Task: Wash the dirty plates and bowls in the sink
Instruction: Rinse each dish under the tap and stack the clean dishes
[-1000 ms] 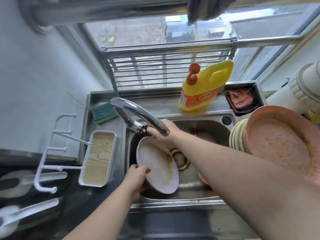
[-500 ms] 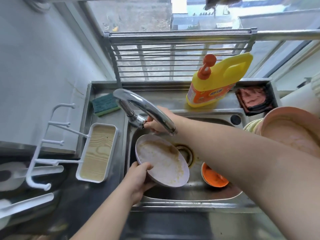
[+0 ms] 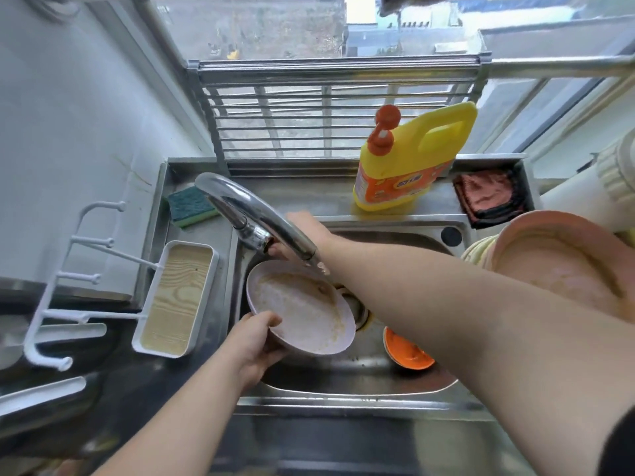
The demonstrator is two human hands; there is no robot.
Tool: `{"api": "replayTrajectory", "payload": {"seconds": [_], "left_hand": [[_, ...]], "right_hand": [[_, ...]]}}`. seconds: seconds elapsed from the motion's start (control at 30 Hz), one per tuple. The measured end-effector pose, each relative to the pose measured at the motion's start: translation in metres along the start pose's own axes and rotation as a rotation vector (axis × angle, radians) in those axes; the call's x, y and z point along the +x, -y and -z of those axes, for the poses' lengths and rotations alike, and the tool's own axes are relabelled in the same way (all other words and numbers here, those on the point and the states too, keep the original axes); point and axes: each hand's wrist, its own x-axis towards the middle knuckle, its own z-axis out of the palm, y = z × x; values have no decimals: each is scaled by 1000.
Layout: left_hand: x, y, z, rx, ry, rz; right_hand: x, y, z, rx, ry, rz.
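Observation:
My left hand (image 3: 256, 341) grips the near rim of a dirty pale plate (image 3: 302, 309), held tilted over the steel sink (image 3: 343, 383) under the spout of the chrome faucet (image 3: 254, 214). My right hand (image 3: 304, 231) reaches across the basin behind the spout, its fingers at the faucet's base and partly hidden by the spout. An orange bowl (image 3: 407, 352) lies in the basin under my right forearm. A stack of dirty pink and yellow plates (image 3: 556, 266) stands at the sink's right.
A yellow detergent bottle (image 3: 409, 159) and a dark red cloth (image 3: 488, 197) sit on the back ledge. A green sponge (image 3: 190, 206) lies back left. Left of the basin is a white tray with hooks (image 3: 175, 297). A metal rack (image 3: 330, 108) spans the window.
The view shifted down and closer. My left hand tilted the plate flatter under the spout. My right hand moved from the spout's tip back to the faucet's base.

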Motion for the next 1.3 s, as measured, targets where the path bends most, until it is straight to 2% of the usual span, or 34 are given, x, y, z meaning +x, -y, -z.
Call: {"api": "replayTrajectory", "payload": {"seconds": [0.1, 0.13, 0.23, 0.27, 0.4, 0.53, 0.7, 0.97, 1.13, 1.3], "left_hand": [[-1, 3, 0, -1, -20, -2], [-3, 3, 0, 8, -27, 5], [-9, 2, 0, 32, -31, 17], [-12, 1, -1, 44, -28, 10], [-25, -6, -4, 71, 0, -11], [-40, -16, 0, 95, 39, -15], [-54, -25, 6, 105, 91, -42], [-60, -25, 8, 153, 148, -53], [-60, -21, 12, 192, 165, -41], [-58, -19, 18, 208, 182, -52]], "right_hand": [[-5, -15, -7, 89, 63, -122], [-14, -22, -8, 213, 124, -184], [-57, -33, -6, 789, 290, -405], [-72, -35, -6, 877, 305, -456], [-116, -30, 0, 1036, 149, -566], [-132, -18, 8, 1052, 26, -585], [-145, 2, 21, 1006, 7, -504], [-143, 18, 13, 1066, -132, -495], [-130, 27, 4, 972, -272, -505], [-125, 36, 3, 1079, -334, -540]]}}
